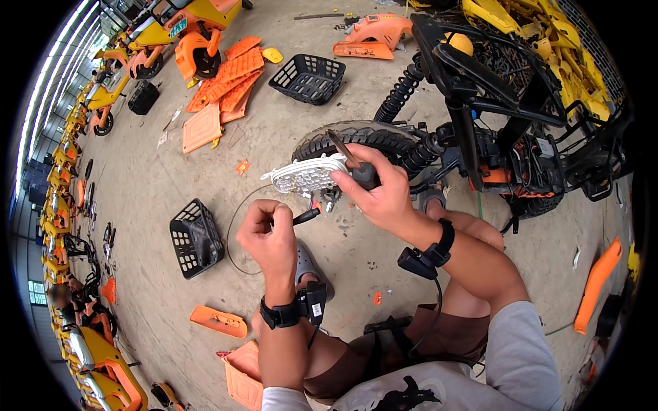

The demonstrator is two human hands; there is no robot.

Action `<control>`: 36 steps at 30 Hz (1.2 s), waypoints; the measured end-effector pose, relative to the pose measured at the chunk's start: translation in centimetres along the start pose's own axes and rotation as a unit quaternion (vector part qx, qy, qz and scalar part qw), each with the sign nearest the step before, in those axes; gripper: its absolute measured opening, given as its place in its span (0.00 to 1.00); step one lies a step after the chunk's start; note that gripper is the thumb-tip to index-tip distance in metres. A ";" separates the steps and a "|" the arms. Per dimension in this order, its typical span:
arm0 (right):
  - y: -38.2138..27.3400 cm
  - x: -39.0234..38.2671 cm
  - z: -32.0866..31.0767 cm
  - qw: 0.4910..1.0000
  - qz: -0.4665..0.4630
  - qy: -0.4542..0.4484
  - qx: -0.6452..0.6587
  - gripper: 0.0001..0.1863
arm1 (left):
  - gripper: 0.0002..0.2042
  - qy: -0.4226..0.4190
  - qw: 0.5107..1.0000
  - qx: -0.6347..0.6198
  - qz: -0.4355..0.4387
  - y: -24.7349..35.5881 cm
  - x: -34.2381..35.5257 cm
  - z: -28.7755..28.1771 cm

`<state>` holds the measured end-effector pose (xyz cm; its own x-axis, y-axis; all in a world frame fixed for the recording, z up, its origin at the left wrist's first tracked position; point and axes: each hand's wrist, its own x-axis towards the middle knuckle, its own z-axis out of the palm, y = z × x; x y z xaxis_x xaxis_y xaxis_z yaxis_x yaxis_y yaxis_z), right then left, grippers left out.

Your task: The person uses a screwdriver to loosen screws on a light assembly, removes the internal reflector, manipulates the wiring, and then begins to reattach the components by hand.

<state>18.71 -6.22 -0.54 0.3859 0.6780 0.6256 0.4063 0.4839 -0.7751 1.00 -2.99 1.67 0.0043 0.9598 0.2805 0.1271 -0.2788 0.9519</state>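
On the concrete floor (171,178) of a workshop, beside the rear wheel (356,137) of a stripped scooter (493,137), a white plastic cover (307,175) is being held up between two hands. The right hand (380,192) is being closed around a dark tool handle (362,171), whose blade is being pointed up past the wheel, with the cover pinned under the fingers. The left hand (269,236) is being clenched in a fist around a black cable end (306,216), just below the cover; a thin wire loop (236,233) is being trailed from it toward the floor.

A black basket (195,238) is lying tipped on its side left of the left hand, with a dark part being kept inside; what it is cannot be told. A second black basket (308,77) is standing farther off, its contents not being shown. Orange panels (229,82) are being left scattered between them.
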 end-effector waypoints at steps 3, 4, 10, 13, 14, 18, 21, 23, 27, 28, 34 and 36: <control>0.0 0.0 0.0 1.000 -0.003 -0.003 -0.005 0.18 | 0.05 -0.001 1.000 -0.003 -0.002 0.1 0.0 -0.1; 0.0 0.0 0.0 1.000 -0.003 -0.003 -0.005 0.18 | 0.05 -0.001 1.000 -0.002 -0.003 0.0 0.0 -0.1; -0.2 0.0 0.0 1.000 0.008 -0.005 -0.002 0.18 | 0.05 -0.001 1.000 0.001 -0.003 -0.1 0.1 0.0; -0.3 0.0 0.0 1.000 0.011 -0.008 -0.002 0.18 | 0.05 0.001 1.000 -0.001 -0.006 -0.1 0.1 0.0; -0.3 0.0 -0.1 1.000 0.014 -0.009 -0.002 0.18 | 0.05 0.001 1.000 -0.002 -0.008 -0.1 0.1 0.0; -0.5 -0.1 -0.1 0.999 0.036 -0.017 0.008 0.18 | 0.05 0.006 1.000 -0.001 -0.016 -0.2 0.2 0.0; -0.7 -0.2 0.0 0.997 0.071 -0.029 0.022 0.18 | 0.05 0.003 1.000 0.006 -0.006 -0.6 0.3 -0.1; -0.3 -0.1 0.0 0.999 0.038 -0.012 0.011 0.18 | 0.05 -0.005 1.000 0.016 -0.011 -0.6 0.4 0.0; -0.4 0.1 0.0 1.000 0.028 -0.007 -0.001 0.18 | 0.05 -0.023 0.999 0.025 -0.029 -0.8 0.5 -0.1; -0.4 0.1 0.0 1.000 0.028 -0.006 0.000 0.18 | 0.05 -0.024 0.999 0.023 -0.030 -0.9 0.5 -0.1; -0.1 0.0 -0.1 1.000 0.029 -0.010 -0.004 0.18 | 0.05 -0.060 0.997 0.026 -0.042 -0.5 0.3 0.2; -0.1 0.0 0.0 1.000 0.025 -0.010 -0.004 0.18 | 0.04 -0.073 0.996 0.029 -0.038 -0.4 0.2 0.2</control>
<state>18.72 -6.29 -0.48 0.3903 0.7121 0.5836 0.3928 0.4445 -0.8051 1.12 -2.67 1.34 0.1368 0.9737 0.1820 0.1899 -0.2061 0.9599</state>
